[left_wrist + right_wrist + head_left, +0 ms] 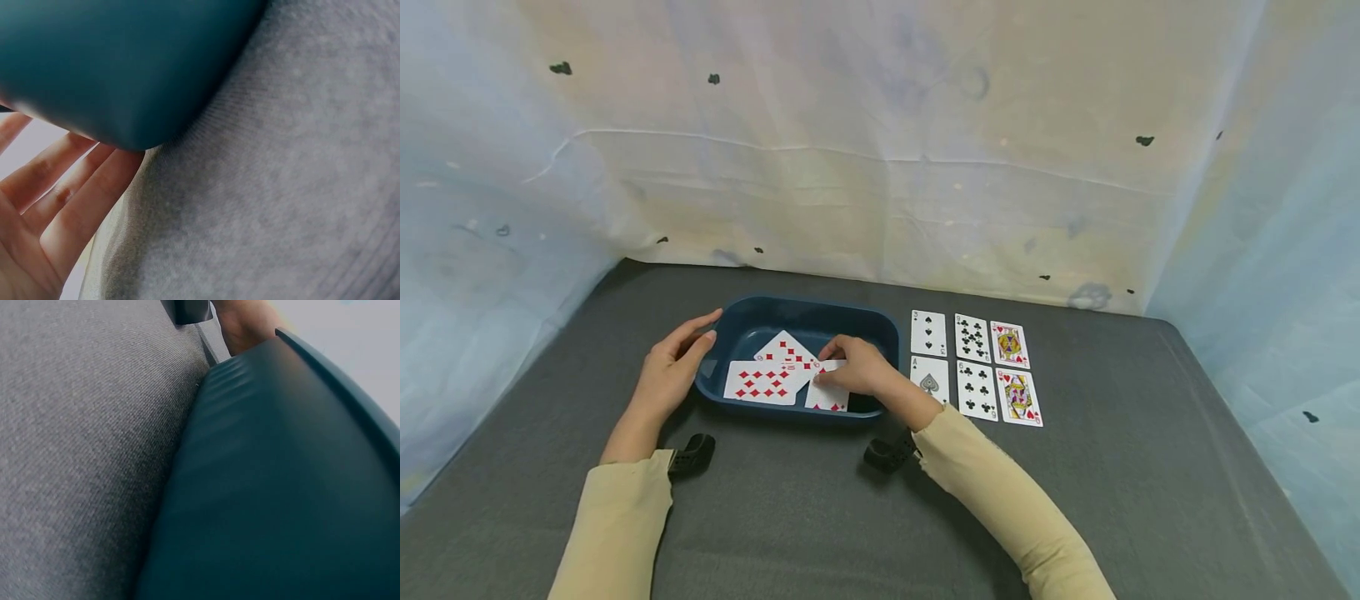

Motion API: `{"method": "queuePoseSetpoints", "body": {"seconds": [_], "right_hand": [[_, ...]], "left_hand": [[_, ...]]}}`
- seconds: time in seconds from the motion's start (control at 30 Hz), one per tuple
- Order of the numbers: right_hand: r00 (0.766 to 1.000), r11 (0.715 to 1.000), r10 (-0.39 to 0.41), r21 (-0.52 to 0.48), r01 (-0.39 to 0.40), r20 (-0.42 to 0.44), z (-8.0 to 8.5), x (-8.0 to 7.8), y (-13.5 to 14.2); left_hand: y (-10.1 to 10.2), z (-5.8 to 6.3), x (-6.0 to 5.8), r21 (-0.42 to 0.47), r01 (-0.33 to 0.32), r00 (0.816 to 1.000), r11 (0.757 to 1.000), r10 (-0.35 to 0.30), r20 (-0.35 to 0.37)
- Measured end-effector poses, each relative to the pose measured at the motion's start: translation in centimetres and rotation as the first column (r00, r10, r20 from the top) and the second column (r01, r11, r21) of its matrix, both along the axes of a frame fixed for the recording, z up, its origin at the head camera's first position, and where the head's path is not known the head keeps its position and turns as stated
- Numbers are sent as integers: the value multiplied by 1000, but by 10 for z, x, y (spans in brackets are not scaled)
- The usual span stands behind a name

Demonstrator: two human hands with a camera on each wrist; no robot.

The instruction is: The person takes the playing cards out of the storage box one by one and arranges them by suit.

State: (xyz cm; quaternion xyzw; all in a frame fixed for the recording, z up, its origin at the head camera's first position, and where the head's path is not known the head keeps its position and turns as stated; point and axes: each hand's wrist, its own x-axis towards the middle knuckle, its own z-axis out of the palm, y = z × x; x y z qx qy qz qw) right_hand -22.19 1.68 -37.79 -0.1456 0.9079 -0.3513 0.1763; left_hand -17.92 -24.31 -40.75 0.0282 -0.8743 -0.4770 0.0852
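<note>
A dark blue plastic tub (pixel 790 313) stands on the grey cloth, with red diamond playing cards inside. My left hand (pixel 670 364) is at its left end, thumb by the rim; in the left wrist view the outstretched fingers (pixel 94 194) touch the tub's outer wall (pixel 106 69). My right hand (pixel 861 367) reaches over the front rim and pinches a diamond card (pixel 827 400) between thumb and fingers. Left of that card lies a ten of diamonds (pixel 762 385), overlapping another tilted diamond card (pixel 785 343). The right wrist view shows mostly the tub's long outer wall (pixel 269 487).
Right of the tub, face-up cards lie in two rows: a three of spades (pixel 928 332), a jack of hearts (pixel 1011 344), an ace of spades (pixel 929 377), a queen of hearts (pixel 1018 397) and clubs (pixel 973 337) between. A pale curtain (pixel 880 192) hangs behind the table.
</note>
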Motion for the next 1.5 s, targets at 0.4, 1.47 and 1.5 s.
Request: {"method": "queuePoseSetpoints", "body": {"seconds": [0.4, 1.47, 1.5], "right_hand": [[995, 997, 66, -42, -63, 75, 3, -1, 4], [976, 691, -212, -714, 117, -45, 10, 2, 18], [974, 670, -222, -733, 117, -48, 11, 2, 21]], "left_hand": [[0, 1, -2, 22, 10, 1000, 1000, -10, 4], [-1, 3, -1, 5, 6, 1000, 1000, -6, 16], [-1, 3, -1, 7, 8, 1000, 1000, -8, 17]]}}
